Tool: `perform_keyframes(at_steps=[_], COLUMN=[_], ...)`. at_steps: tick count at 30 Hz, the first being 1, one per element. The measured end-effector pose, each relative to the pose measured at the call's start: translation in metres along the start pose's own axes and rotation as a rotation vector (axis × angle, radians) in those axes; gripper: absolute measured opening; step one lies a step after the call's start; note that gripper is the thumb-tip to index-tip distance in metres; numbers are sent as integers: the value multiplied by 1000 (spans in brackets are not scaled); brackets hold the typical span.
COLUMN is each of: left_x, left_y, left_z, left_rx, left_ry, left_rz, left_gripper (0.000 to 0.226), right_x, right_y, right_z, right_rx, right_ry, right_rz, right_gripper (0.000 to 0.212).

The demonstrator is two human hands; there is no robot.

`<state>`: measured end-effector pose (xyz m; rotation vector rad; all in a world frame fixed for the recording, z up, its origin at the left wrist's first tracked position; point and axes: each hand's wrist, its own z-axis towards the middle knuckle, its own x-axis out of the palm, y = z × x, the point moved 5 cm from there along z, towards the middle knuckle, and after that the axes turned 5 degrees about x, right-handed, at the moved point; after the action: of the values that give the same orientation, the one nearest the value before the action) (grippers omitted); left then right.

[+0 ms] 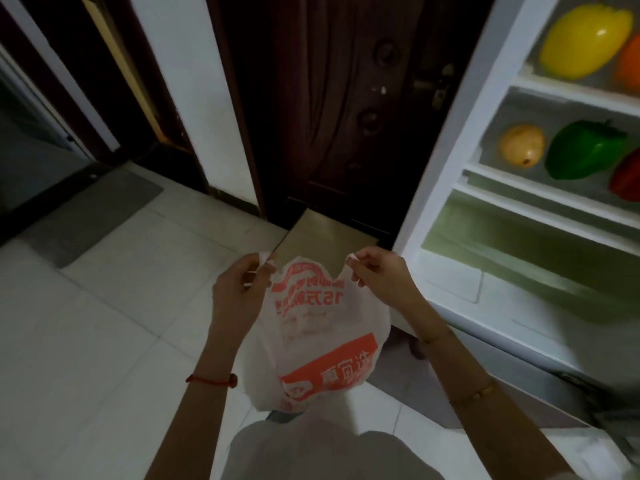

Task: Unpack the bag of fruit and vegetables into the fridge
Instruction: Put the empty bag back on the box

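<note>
The left hand (239, 289) is pinched shut on one handle of a white plastic bag (318, 341), thumb and fingers gripping the twisted loop at the top. Well off to the left of that hand a grey mat (97, 216) lies on the pale tiled floor (86, 341), and a red string bracelet (213, 379) circles the left wrist below it. The bag hangs between the two hands with its mouth pulled wide; it is thin, printed in orange-red, and sags limp, so what it holds, if anything, cannot be told. Beyond the bag, straight ahead of the hands, stands a dark wooden door (329, 98) with a brownish flat panel (325, 237) at its foot. The right hand (377, 275) is closed on the other handle, fingertips pinching the plastic, level with the left. A thin beaded bracelet (472, 396) sits on the right forearm. To the right of that hand the fridge (450, 168) stands open. On its top shelf, high above the right hand, lie a yellow pepper (585, 39) and an orange fruit (628, 67) cut off by the frame edge. On the shelf below rest a small yellow-brown fruit (521, 145), a green pepper (585, 150) just beside it, and a red pepper (625, 178) at the far right. The pale green drawer (502, 244) under them is nearest the right hand.
</note>
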<state>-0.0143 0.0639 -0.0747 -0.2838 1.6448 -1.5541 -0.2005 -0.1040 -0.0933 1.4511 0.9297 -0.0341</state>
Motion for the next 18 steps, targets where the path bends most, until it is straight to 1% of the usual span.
perform_keyframes(at_steps=[2, 6, 10, 14, 18], left_x=[-4, -6, 0, 16, 36], left_y=[7, 15, 26, 44, 61], left_z=[26, 75, 116, 154, 186], left_rx=[-6, 17, 32, 0, -71], left_ry=[28, 131, 224, 258, 251], left_rz=[-21, 4, 33, 49, 44], left_gripper=[15, 14, 24, 25, 5], right_x=[13, 29, 36, 39, 52], right_y=[10, 30, 39, 43, 35], right_z=[26, 69, 115, 161, 202], right_rx=[0, 17, 43, 29, 55], right_ry=[-6, -45, -98, -153, -136], right_rz=[-33, -66, -122, -208, -316], right_gripper=[21, 18, 22, 15, 17])
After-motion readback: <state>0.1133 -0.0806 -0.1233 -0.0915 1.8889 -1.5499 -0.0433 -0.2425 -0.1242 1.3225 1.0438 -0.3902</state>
